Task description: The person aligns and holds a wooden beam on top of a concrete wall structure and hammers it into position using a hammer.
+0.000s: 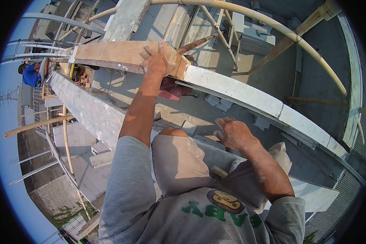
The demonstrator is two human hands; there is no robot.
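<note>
My left hand point(156, 63) rests on a wooden formwork board point(114, 53) with its fingers spread. The board ends against a row of pale wall blocks point(236, 87), whose top is rough and whitish. Dust covers my right hand point(234, 135), which hovers over my lap on the near side of that row. Its fingers are loosely bent, with the thumb apart, and nothing shows in them. Below my left hand, dark red cloth point(170, 89) is partly hidden by the board and my arm.
Bamboo poles point(272, 26) arch across the top. A grey concrete beam point(89, 105) runs at left, and a bamboo upright point(67, 142) stands beyond it. A person in blue point(31, 75) is at far left. Stacked blocks point(258, 38) lie on the floor below.
</note>
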